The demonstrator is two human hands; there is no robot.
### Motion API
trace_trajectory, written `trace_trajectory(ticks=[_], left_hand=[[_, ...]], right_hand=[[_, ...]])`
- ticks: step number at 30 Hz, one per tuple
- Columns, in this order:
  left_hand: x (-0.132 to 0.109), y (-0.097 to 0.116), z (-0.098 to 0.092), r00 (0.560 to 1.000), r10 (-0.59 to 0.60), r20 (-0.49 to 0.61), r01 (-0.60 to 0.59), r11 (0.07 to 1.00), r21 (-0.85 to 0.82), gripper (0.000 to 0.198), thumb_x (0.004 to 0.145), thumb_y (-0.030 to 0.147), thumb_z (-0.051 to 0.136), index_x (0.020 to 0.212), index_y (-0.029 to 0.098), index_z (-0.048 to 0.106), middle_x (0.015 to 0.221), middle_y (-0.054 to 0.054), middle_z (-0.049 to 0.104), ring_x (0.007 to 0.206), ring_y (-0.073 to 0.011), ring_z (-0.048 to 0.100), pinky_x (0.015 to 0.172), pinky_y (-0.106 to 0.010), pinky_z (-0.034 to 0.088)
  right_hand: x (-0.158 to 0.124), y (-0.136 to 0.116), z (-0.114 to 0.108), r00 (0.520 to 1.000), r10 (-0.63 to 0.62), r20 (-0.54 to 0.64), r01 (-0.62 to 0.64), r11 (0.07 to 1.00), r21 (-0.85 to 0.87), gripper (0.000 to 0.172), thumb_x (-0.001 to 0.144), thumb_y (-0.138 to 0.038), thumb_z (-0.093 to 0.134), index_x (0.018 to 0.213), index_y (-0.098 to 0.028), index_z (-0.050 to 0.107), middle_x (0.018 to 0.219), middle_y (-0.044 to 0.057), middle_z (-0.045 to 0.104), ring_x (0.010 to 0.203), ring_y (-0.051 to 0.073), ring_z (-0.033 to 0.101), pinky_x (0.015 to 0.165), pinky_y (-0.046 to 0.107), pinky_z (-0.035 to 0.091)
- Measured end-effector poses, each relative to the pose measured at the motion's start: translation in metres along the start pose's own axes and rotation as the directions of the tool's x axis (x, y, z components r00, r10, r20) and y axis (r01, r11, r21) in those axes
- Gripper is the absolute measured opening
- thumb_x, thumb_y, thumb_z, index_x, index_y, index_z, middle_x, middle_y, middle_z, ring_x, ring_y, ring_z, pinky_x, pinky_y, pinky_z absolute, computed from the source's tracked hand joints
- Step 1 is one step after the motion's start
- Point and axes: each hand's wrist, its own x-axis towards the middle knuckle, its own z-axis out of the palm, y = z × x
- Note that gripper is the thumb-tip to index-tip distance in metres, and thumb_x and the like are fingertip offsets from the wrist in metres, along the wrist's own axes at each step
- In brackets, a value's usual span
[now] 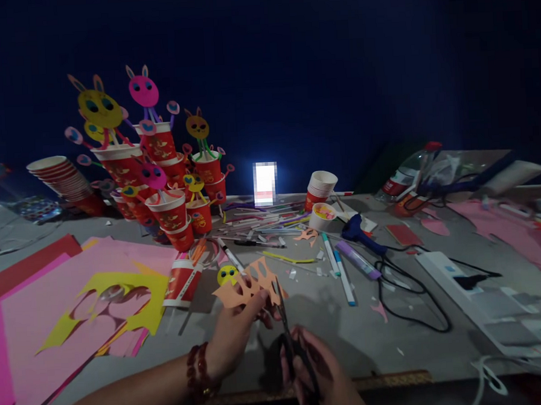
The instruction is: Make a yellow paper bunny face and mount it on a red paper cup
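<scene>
Between the thumb and fingers of my left hand (pixel 243 328) is a piece of orange paper (pixel 252 283) with several cut-outs along its edge. My right hand (pixel 322 369) grips a pair of black-handled scissors (pixel 286 322), its fingers in the loops. The blades point up and away, at the right end of the orange paper; whether they are apart is hard to make out. Just behind the paper lies a yellow smiling-face disc (pixel 228 275), partly covered. A red paper cup (pixel 182 284) lies on its side to the left of the paper.
Stacked red cups (pixel 169 211) with paper rabbit figures stand at the back left. Pink sheets (pixel 45 317) and a cut yellow sheet (pixel 153 314) lie left. Markers (pixel 344 277), a blue glue gun (pixel 363 237) with its cable, and a white power strip (pixel 475 300) lie right.
</scene>
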Motion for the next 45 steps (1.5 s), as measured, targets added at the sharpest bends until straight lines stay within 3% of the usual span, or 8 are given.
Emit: trace_trajectory(ticks=[9,14,21,30,45], left_hand=[[0.004,0.003,0.019,0.998,0.054,0.007,-0.054,0.999,-0.003,0.027,0.085,0.047,0.059,0.078,0.021,0.061,0.065,-0.001,0.066,0.058,-0.0184,0.061,0.053,-0.026,0.048],[0.004,0.001,0.02,0.999,0.042,-0.004,-0.042,0.998,0.042,0.032,0.086,0.048,0.058,0.075,0.019,0.063,0.066,-0.003,0.068,0.059,-0.0187,0.063,0.058,-0.028,0.049],[0.007,-0.003,0.018,0.998,0.057,-0.006,-0.057,0.998,-0.017,0.027,0.085,0.047,0.06,0.077,0.021,0.062,0.066,-0.001,0.068,0.059,-0.0187,0.063,0.053,-0.027,0.048],[0.007,0.001,0.016,1.0,-0.001,-0.026,0.004,0.994,0.11,0.036,0.085,0.052,0.057,0.072,0.019,0.065,0.065,-0.003,0.07,0.057,-0.0186,0.063,0.06,-0.028,0.049],[0.009,0.001,0.022,0.999,-0.011,0.052,0.006,0.995,0.099,0.037,0.088,0.049,0.054,0.074,0.017,0.067,0.066,-0.003,0.071,0.06,-0.0177,0.063,0.062,-0.027,0.048]], right_hand=[[0.004,0.002,-0.011,0.999,-0.037,-0.021,0.037,0.999,-0.011,0.063,0.065,-0.076,0.068,0.089,-0.021,0.05,0.067,-0.001,0.059,0.042,0.006,0.043,0.038,0.018,0.036],[0.004,0.003,-0.013,0.999,-0.033,-0.043,0.031,0.999,-0.033,0.061,0.066,-0.075,0.067,0.088,-0.022,0.048,0.067,-0.001,0.059,0.043,0.007,0.044,0.038,0.018,0.035],[0.006,0.004,-0.015,0.998,-0.03,-0.059,0.027,0.998,-0.056,0.058,0.067,-0.073,0.068,0.088,-0.022,0.05,0.065,-0.003,0.055,0.042,0.007,0.041,0.036,0.019,0.032],[0.006,0.0,-0.013,0.998,-0.045,-0.041,0.042,0.996,-0.082,0.055,0.072,-0.074,0.063,0.084,-0.023,0.047,0.063,-0.004,0.051,0.043,0.006,0.036,0.036,0.017,0.03],[0.003,-0.008,-0.016,0.99,-0.14,-0.029,0.135,0.983,-0.126,0.057,0.073,-0.078,0.057,0.076,-0.023,0.042,0.059,-0.005,0.045,0.05,0.008,0.038,0.038,0.016,0.028]])
